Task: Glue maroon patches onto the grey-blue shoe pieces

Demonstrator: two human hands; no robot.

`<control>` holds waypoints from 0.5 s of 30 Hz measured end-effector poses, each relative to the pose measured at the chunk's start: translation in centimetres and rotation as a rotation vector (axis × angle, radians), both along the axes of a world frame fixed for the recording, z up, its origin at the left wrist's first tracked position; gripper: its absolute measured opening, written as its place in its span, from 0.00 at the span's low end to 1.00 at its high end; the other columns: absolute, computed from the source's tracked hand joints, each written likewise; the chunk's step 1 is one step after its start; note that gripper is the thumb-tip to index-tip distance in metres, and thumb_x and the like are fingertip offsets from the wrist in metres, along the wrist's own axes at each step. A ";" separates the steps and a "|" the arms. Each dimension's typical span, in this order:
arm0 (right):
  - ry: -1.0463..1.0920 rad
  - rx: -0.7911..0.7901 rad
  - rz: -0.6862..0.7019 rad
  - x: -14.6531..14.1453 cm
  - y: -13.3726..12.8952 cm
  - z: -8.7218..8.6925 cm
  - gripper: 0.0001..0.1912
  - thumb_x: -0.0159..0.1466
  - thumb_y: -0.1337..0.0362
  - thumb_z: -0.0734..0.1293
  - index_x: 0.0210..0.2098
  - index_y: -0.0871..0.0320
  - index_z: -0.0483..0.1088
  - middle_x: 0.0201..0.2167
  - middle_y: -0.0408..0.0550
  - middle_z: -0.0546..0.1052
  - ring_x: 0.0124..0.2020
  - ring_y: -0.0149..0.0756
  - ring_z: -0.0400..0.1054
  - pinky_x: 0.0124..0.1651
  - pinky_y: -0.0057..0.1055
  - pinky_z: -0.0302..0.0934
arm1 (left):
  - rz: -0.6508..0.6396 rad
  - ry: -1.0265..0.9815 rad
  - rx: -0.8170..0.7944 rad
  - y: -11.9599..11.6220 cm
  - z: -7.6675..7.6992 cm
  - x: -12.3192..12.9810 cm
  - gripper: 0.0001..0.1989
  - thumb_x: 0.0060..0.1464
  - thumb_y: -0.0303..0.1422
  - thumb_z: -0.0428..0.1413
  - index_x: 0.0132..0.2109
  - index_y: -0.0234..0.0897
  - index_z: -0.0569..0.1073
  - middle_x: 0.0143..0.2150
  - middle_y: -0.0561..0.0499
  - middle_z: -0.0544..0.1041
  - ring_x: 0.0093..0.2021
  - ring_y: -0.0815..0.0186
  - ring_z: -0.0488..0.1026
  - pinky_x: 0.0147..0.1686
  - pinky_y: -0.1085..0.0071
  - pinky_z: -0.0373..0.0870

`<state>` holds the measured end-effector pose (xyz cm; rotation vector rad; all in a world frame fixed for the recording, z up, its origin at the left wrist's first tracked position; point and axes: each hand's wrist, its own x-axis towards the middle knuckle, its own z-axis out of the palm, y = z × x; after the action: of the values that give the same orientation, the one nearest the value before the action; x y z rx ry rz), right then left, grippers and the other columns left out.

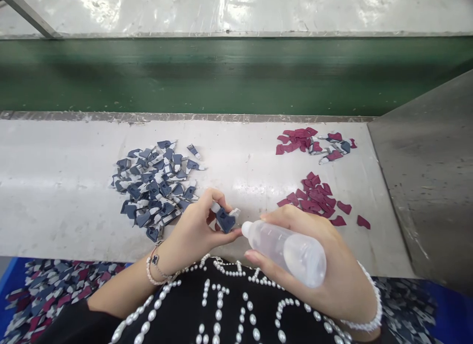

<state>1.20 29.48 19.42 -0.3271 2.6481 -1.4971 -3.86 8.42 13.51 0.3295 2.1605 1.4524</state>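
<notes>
Between the thumb and fingers of my left hand (pixel 201 223) is a small dark blue and grey plastic part (pixel 224 219). My right hand (pixel 314 235) is wrapped round a translucent squeeze bottle (pixel 286 250), which is tilted with its white tip pointing left at that part. Some clear liquid seems to show inside the bottle. A heap of similar blue and grey parts (pixel 153 181) lies to the left of my left hand. Just beyond my right hand is a loose pile of flat maroon pieces (pixel 314 196).
Farther back on the white worktop (pixel 236 152) are more maroon pieces (pixel 295 139) beside several parts with maroon pieces on them (pixel 334 147). A green conveyor belt (pixel 207 75) runs behind. A metal panel (pixel 428 176) stands at right. Blue bins (pixel 11 280) of parts sit below the front edge.
</notes>
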 end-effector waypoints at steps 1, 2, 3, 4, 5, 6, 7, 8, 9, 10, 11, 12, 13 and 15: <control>-0.002 -0.032 -0.026 0.1 0.2 0.0 0.11 0.61 0.59 0.74 0.38 0.52 0.69 0.27 0.36 0.75 0.23 0.29 0.70 0.25 0.26 0.63 | 0.017 -0.020 0.021 -0.1 0.0 0.0 0.22 0.48 0.36 0.68 0.41 0.42 0.62 0.38 0.53 0.75 0.33 0.67 0.76 0.30 0.72 0.73; 0.000 -0.065 -0.069 0.1 0.5 -0.1 0.13 0.60 0.58 0.75 0.39 0.50 0.69 0.28 0.36 0.76 0.24 0.29 0.71 0.24 0.26 0.64 | 0.033 -0.039 0.055 -0.2 -0.1 0.0 0.23 0.48 0.36 0.69 0.41 0.42 0.62 0.38 0.53 0.74 0.35 0.66 0.77 0.31 0.71 0.74; 0.006 -0.094 -0.116 0.1 1.0 -0.2 0.15 0.59 0.58 0.76 0.40 0.49 0.69 0.30 0.37 0.76 0.25 0.31 0.72 0.25 0.26 0.65 | 0.044 -0.057 0.098 -0.3 -0.2 0.0 0.24 0.47 0.36 0.69 0.42 0.42 0.61 0.39 0.53 0.74 0.37 0.64 0.78 0.33 0.70 0.75; 0.014 -0.113 -0.161 0.0 1.5 -0.4 0.16 0.58 0.58 0.77 0.42 0.48 0.70 0.32 0.38 0.77 0.28 0.32 0.74 0.28 0.27 0.67 | 0.050 -0.073 0.143 -0.5 -0.2 0.0 0.25 0.47 0.35 0.70 0.43 0.43 0.61 0.39 0.54 0.73 0.40 0.64 0.78 0.36 0.70 0.76; 0.017 -0.128 -0.196 -0.1 2.1 -0.8 0.18 0.57 0.58 0.78 0.44 0.47 0.71 0.35 0.39 0.77 0.32 0.34 0.75 0.32 0.28 0.70 | 0.050 -0.084 0.180 -0.6 -0.3 -0.1 0.25 0.48 0.34 0.69 0.44 0.44 0.60 0.40 0.54 0.73 0.41 0.64 0.78 0.37 0.70 0.76; 0.005 -0.140 -0.213 -0.3 2.7 -1.3 0.19 0.58 0.59 0.77 0.46 0.46 0.71 0.38 0.40 0.77 0.35 0.36 0.75 0.37 0.31 0.71 | 0.043 -0.091 0.204 -0.8 -0.3 -0.1 0.26 0.48 0.32 0.69 0.45 0.44 0.60 0.41 0.54 0.73 0.42 0.64 0.77 0.38 0.70 0.76; -0.025 -0.152 -0.206 -0.5 3.3 -2.0 0.21 0.58 0.59 0.77 0.49 0.45 0.71 0.41 0.42 0.77 0.37 0.37 0.75 0.41 0.33 0.71 | 0.036 -0.096 0.209 -0.9 -0.4 -0.1 0.26 0.49 0.31 0.68 0.46 0.45 0.59 0.42 0.53 0.73 0.42 0.65 0.77 0.38 0.70 0.76; -0.068 -0.172 -0.178 -0.8 3.9 -2.8 0.23 0.58 0.59 0.77 0.52 0.45 0.71 0.44 0.43 0.77 0.39 0.38 0.75 0.44 0.35 0.71 | 0.028 -0.098 0.203 -1.1 -0.4 -0.1 0.25 0.51 0.31 0.67 0.46 0.45 0.59 0.43 0.53 0.74 0.41 0.66 0.76 0.38 0.70 0.75; -0.127 -0.201 -0.141 -1.1 4.3 -3.7 0.24 0.59 0.59 0.76 0.54 0.46 0.69 0.46 0.45 0.77 0.40 0.38 0.75 0.45 0.37 0.71 | 0.020 -0.101 0.185 -1.2 -0.5 -0.1 0.23 0.53 0.31 0.65 0.47 0.45 0.59 0.44 0.52 0.74 0.40 0.67 0.76 0.38 0.70 0.75; -0.182 -0.229 -0.103 -1.5 4.7 -4.7 0.25 0.61 0.58 0.75 0.55 0.47 0.68 0.47 0.46 0.77 0.41 0.39 0.75 0.44 0.37 0.71 | 0.014 -0.101 0.161 -1.3 -0.6 0.0 0.21 0.55 0.31 0.63 0.48 0.45 0.59 0.44 0.51 0.75 0.38 0.68 0.75 0.37 0.70 0.74; -0.228 -0.259 -0.075 -1.8 4.8 -5.8 0.23 0.63 0.58 0.73 0.55 0.49 0.67 0.46 0.47 0.78 0.41 0.39 0.75 0.44 0.38 0.70 | 0.006 -0.097 0.133 -1.4 -0.7 0.0 0.19 0.57 0.32 0.62 0.48 0.44 0.59 0.44 0.50 0.75 0.37 0.68 0.75 0.36 0.70 0.74; -0.262 -0.282 -0.079 -2.2 4.9 -6.9 0.21 0.65 0.59 0.70 0.55 0.50 0.64 0.44 0.47 0.79 0.40 0.39 0.75 0.43 0.38 0.70 | -0.002 -0.090 0.102 -1.5 -0.9 0.0 0.17 0.58 0.33 0.61 0.48 0.44 0.59 0.44 0.50 0.76 0.35 0.69 0.74 0.35 0.70 0.73; -0.270 -0.285 -0.089 -2.5 4.9 -8.0 0.21 0.67 0.59 0.68 0.56 0.51 0.61 0.42 0.47 0.80 0.39 0.38 0.76 0.43 0.38 0.70 | -0.012 -0.078 0.068 -1.6 -1.1 0.0 0.16 0.59 0.34 0.60 0.47 0.44 0.60 0.44 0.50 0.76 0.34 0.69 0.74 0.34 0.71 0.72; -0.262 -0.264 -0.124 -3.2 4.7 -9.8 0.23 0.65 0.60 0.68 0.57 0.52 0.59 0.47 0.50 0.79 0.45 0.40 0.75 0.48 0.40 0.68 | -0.037 -0.035 0.002 -1.8 -1.6 0.0 0.16 0.58 0.36 0.61 0.46 0.43 0.61 0.45 0.49 0.77 0.32 0.69 0.73 0.30 0.71 0.71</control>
<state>-1.97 34.13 9.62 0.0197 2.3096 -1.7918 -3.88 6.63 11.87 0.3406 2.1146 1.4301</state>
